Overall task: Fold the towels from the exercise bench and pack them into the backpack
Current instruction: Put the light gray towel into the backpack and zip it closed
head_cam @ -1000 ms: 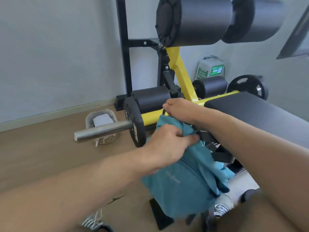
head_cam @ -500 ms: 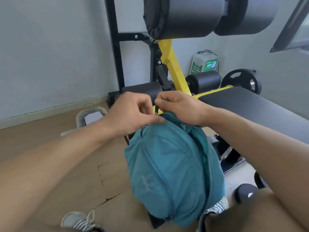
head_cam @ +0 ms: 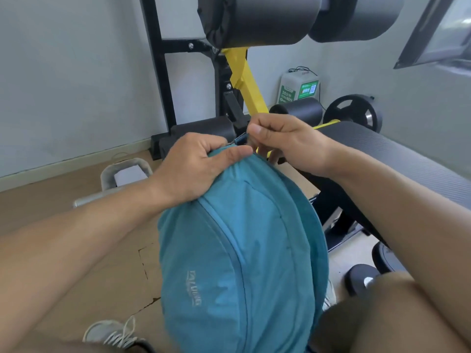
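A teal backpack [head_cam: 242, 250] hangs upright in front of me, filling the lower middle of the view, its front pocket and logo facing me. My left hand [head_cam: 193, 166] grips the fabric at its top left. My right hand [head_cam: 285, 143] pinches a small loop or zipper tab at the top of the backpack. The backpack looks full and its zippers appear shut. No towel is visible. The black padded exercise bench [head_cam: 397, 159] stretches off to the right behind my right forearm.
A black and yellow bench frame [head_cam: 244, 80] with big foam rollers [head_cam: 260, 19] rises behind the backpack. A weight plate [head_cam: 356, 113] and a green-and-white box [head_cam: 298, 89] stand by the wall. A grey basket [head_cam: 125, 171] sits on the wooden floor at left. My shoe [head_cam: 112, 332] shows below.
The backpack has turned upright and come closer, with its front facing me. My left hand has shifted from bunched fabric to the top of the backpack; my right hand stays at the top.
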### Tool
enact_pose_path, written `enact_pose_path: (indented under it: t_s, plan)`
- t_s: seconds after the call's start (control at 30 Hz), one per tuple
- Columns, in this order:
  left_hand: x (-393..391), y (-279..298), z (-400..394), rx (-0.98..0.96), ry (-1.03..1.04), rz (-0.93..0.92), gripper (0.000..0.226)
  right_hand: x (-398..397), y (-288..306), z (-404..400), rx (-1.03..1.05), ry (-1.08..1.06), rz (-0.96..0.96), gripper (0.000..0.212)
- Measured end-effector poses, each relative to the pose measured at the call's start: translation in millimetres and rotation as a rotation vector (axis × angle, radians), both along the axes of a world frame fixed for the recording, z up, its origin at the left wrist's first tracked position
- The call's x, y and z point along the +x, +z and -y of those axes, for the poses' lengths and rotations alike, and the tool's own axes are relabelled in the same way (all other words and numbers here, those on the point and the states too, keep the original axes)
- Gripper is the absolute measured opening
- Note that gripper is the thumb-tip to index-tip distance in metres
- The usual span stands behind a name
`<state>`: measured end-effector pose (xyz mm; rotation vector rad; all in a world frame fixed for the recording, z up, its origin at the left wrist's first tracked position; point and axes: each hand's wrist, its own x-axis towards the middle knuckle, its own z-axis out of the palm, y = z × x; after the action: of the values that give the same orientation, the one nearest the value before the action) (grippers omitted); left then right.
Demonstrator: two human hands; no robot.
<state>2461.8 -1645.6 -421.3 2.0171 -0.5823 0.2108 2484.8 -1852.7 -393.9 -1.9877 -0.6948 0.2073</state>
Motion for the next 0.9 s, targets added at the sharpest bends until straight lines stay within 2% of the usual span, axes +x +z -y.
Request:
enact_pose_path:
  t_s: [0.23,0.37,0.43,0.5,0.63,0.7,0.8,0.9]
  plan:
    - [-6.9,4.2,-10.2,0.03,0.098,0.153,0.065,2.0,-2.4,-8.6,-0.008,0.022,0.108,0.029]
    - [-4.8,0.7,-15.9,0.205,0.207,0.203,0.066,4.4,2.2,-10.9,-0.167,-0.073,0.295,0.029]
    - [-4.4,-0.6,-17.0,0.281,0.246,0.229,0.062,5.9,1.0,-12.4,-0.215,-0.085,0.318,0.028]
    - [-5.4,1.5,-21.5,0.271,0.253,0.329,0.061,8.9,-1.9,-15.0,-0.218,-0.078,0.298,0.026]
    - [-4.5,5.9,-39.2,0.216,0.297,0.433,0.06,35.5,-13.5,0.2,-0.097,-0.197,0.266,0.026]
    - [-6.8,4.3,-47.2,0.173,0.333,0.453,0.061,48.0,-28.3,13.4,0.014,-0.312,0.142,0.028]
    - [-7.8,-7.4,-55.8,0.142,0.34,0.409,0.061,54.7,-55.9,11.0,0.08,-0.46,0.001,0.031]
    - [-4.0,-26.5,-71.4,0.211,0.199,0.275,0.062,48.2,-54.7,-16.4,0.165,-0.528,0.082,0.03]
